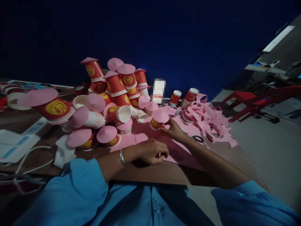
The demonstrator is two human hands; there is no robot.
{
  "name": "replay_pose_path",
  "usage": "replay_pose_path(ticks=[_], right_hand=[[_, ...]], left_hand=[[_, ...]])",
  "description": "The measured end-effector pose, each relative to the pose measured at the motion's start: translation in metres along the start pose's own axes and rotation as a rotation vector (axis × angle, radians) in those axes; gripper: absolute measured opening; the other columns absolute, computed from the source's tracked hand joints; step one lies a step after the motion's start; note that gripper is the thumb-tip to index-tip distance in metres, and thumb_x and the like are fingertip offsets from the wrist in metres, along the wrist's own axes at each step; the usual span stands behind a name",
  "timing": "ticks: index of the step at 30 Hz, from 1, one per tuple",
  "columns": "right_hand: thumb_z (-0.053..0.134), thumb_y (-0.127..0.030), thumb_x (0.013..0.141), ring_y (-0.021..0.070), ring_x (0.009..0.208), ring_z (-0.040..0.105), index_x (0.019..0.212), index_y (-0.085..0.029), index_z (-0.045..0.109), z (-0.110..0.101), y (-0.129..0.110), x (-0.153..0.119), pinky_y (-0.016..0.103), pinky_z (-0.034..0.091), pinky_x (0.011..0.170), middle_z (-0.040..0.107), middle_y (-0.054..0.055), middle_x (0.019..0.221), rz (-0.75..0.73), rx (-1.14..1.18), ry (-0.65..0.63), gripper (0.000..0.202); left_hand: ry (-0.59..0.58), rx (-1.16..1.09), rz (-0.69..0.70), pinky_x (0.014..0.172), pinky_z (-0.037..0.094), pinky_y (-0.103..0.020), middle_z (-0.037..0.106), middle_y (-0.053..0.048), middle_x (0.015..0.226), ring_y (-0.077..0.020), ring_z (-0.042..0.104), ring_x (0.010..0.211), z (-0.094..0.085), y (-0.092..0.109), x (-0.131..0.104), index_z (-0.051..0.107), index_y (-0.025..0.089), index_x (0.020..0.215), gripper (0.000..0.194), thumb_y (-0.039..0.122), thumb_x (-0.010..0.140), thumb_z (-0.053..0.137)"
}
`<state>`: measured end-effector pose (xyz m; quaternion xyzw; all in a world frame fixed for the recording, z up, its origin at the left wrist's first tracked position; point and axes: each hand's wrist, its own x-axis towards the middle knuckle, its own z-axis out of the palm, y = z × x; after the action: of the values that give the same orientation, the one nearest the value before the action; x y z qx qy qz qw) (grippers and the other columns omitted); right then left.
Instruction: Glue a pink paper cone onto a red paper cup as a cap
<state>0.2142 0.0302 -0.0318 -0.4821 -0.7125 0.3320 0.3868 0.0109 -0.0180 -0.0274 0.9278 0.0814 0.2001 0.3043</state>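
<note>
In the head view, my right hand [173, 129] grips the side of a red paper cup [154, 124] with a gold emblem. The cup is upright, and a pink paper cone [161, 115] caps it like a roof. Nearer to me, my left hand [154, 151] rests with its fingers curled in, and I see nothing in them. Pink paper sheets [180, 154] lie under and beside both hands. Black-handled scissors [197, 138] lie partly behind my right forearm.
Several capped cups [128, 80] are stacked at the left and back. Pink paper scraps [207, 121] heap up at the right. Two red cups [175, 97] stand at the back. A power strip [17, 146] with cables lies left; a red chair [244, 99] is off to the right.
</note>
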Motion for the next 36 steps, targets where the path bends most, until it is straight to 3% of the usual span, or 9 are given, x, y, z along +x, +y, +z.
replay_pose_path(ticks=[6, 10, 20, 28, 36], right_hand=[[0.086, -0.046, 0.081, 0.0308, 0.115, 0.066, 0.139, -0.021, 0.054, 0.045, -0.008, -0.011, 0.048, 0.055, 0.097, 0.069, 0.013, 0.134, -0.079, -0.019, -0.144, 0.07], [0.087, -0.044, 0.082, 0.0334, 0.121, 0.063, 0.134, -0.022, 0.056, 0.061, -0.015, -0.007, 0.05, 0.054, 0.099, 0.067, 0.014, 0.133, -0.093, -0.089, -0.113, 0.064], [0.089, -0.043, 0.08, 0.0304, 0.101, 0.065, 0.112, -0.019, 0.062, 0.071, -0.017, 0.004, 0.046, 0.054, 0.088, 0.071, 0.012, 0.112, -0.079, -0.29, -0.105, 0.049], [0.092, -0.052, 0.076, 0.0303, 0.099, 0.064, 0.109, -0.02, 0.063, 0.077, -0.019, 0.012, 0.045, 0.052, 0.085, 0.072, 0.011, 0.109, -0.103, -0.326, -0.08, 0.054], [0.086, -0.055, 0.082, 0.0324, 0.101, 0.064, 0.109, -0.019, 0.064, 0.078, -0.021, 0.015, 0.047, 0.051, 0.087, 0.071, 0.013, 0.11, -0.109, -0.382, -0.103, 0.051]], left_hand=[[-0.08, 0.06, 0.163, 0.06, 0.045, -0.031, 0.073, -0.003, 0.078, -0.0164, 0.063, 0.066, 0.018, 0.011, 0.002, 0.063, 0.022, 0.079, 0.011, 0.011, 0.082, 0.064], [-0.074, 0.066, 0.181, 0.059, 0.045, -0.031, 0.072, -0.002, 0.076, -0.016, 0.063, 0.064, 0.021, 0.009, 0.001, 0.062, 0.022, 0.078, 0.013, 0.01, 0.081, 0.065], [-0.092, 0.073, 0.177, 0.058, 0.044, -0.032, 0.071, -0.002, 0.076, -0.0157, 0.061, 0.063, 0.018, 0.008, 0.0, 0.062, 0.022, 0.076, 0.012, 0.012, 0.082, 0.067], [-0.109, 0.068, 0.151, 0.057, 0.044, -0.033, 0.071, -0.002, 0.076, -0.0166, 0.062, 0.064, 0.016, 0.008, 0.001, 0.064, 0.022, 0.078, 0.012, 0.012, 0.083, 0.068], [-0.086, 0.042, 0.157, 0.06, 0.046, -0.032, 0.074, -0.003, 0.08, -0.0166, 0.065, 0.067, 0.017, 0.006, 0.0, 0.065, 0.021, 0.081, 0.01, 0.012, 0.084, 0.068]])
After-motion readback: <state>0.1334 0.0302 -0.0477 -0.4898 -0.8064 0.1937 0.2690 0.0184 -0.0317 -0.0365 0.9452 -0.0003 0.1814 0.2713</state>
